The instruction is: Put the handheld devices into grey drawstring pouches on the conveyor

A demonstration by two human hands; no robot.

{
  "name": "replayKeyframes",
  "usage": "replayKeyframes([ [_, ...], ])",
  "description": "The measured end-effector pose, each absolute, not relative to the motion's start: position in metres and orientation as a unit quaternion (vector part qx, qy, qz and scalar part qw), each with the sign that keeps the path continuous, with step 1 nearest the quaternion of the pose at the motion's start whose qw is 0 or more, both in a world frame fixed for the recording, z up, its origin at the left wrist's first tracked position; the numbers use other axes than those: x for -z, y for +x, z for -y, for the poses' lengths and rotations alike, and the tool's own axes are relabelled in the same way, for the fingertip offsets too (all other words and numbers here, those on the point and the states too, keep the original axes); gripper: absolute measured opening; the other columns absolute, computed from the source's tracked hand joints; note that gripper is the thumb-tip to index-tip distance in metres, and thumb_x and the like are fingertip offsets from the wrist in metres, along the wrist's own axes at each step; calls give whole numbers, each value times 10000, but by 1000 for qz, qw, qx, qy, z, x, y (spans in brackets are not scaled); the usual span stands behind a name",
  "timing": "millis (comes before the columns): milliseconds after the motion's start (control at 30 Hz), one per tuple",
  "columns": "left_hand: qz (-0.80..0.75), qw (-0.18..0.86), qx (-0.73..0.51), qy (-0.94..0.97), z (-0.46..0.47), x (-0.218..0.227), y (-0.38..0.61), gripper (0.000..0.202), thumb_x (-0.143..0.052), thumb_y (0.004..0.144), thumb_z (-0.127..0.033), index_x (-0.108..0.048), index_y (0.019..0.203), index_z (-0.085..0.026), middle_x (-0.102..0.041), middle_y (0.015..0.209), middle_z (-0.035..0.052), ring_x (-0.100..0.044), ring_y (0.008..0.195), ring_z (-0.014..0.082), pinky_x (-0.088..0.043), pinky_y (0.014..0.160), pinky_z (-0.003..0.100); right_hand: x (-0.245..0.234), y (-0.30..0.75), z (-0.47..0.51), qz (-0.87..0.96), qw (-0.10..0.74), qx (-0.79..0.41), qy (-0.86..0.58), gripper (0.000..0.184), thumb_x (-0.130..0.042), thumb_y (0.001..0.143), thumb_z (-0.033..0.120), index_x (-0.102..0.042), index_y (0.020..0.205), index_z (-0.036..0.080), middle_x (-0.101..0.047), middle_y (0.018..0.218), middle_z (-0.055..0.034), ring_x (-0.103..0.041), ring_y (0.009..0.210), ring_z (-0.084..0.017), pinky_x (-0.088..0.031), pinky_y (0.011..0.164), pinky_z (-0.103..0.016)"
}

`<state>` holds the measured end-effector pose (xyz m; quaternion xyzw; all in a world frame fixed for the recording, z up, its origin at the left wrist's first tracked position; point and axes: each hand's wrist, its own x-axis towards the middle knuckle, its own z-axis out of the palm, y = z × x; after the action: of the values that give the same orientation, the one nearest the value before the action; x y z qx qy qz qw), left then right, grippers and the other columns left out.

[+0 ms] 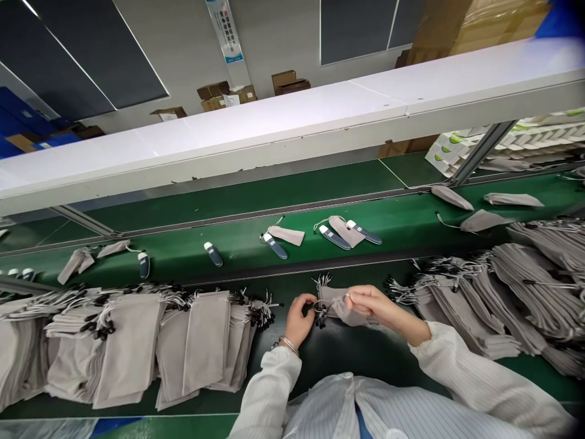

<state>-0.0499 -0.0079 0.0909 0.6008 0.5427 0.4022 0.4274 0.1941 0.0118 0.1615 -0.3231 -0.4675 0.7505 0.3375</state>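
A grey drawstring pouch [350,314] lies on the dark work surface between my hands, its cords bunched at the left end. My left hand [299,318] pinches the pouch's drawstring [320,305] between thumb and fingertips; black cord ends hang beside it. My right hand [372,303], also closed, has its fingertips pinched on the cloth of the pouch and partly covers it. Left of my hands rests a stack of flat grey pouches [208,335] with cords and black toggles. Another stack of pouches [461,311] lies to the right.
Beyond my hands runs a green conveyor belt [242,241] carrying loose pouches and several dark-blue devices with white ends [213,254]. A white overhead beam [283,146] crosses the view above the belt. White boxes [450,152] stand at the far right.
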Motion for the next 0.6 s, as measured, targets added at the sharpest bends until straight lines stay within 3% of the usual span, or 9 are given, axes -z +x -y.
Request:
replayKeyframes([
  [100, -543, 408, -381, 627, 13, -85, -34, 330, -670, 682, -62, -697, 959, -239, -683, 1011, 30, -579, 1037, 234, -402, 970, 389, -165, 196, -10, 447, 350, -748, -343, 470, -654, 843, 607, -658, 737, 149, -218, 489, 87, -148, 451, -64, -75, 482, -270],
  [167, -559, 391, -376, 627, 12, -81, -22, 289, -706, 677, -70, -696, 918, -229, -679, 987, 38, -568, 1022, 245, -398, 964, 412, -168, 195, -7, 441, 355, -746, -352, 472, -666, 830, 613, -655, 726, 153, -217, 484, 86, -154, 453, -66, -82, 483, -272],
  [300, -591, 368, -379, 610, 2, -70, -7, 76, -713, 796, -193, -669, 856, -176, -655, 905, 41, -572, 977, 234, -416, 957, 452, -169, 192, -4, 424, 370, -748, -351, 473, -676, 814, 620, -641, 721, 157, -202, 486, 93, -132, 447, -61, -75, 474, -269],
  [433, -607, 375, -392, 580, -6, -56, -13, 225, -648, 913, -368, -642, 891, -144, -642, 887, 30, -614, 875, 186, -502, 871, 407, -161, 199, -8, 391, 427, -730, -364, 402, -674, 828, 560, -616, 752, 170, -166, 510, 102, -113, 444, -61, -79, 460, -267],
  [600, -593, 411, -406, 562, -4, -49, -35, 274, -637, 928, -400, -637, 877, -131, -645, 843, 18, -635, 804, 165, -544, 796, 367, -141, 214, -14, 362, 505, -651, -435, 380, -599, 840, 586, -530, 818, 213, -120, 534, 114, -82, 441, -77, -112, 428, -263],
])
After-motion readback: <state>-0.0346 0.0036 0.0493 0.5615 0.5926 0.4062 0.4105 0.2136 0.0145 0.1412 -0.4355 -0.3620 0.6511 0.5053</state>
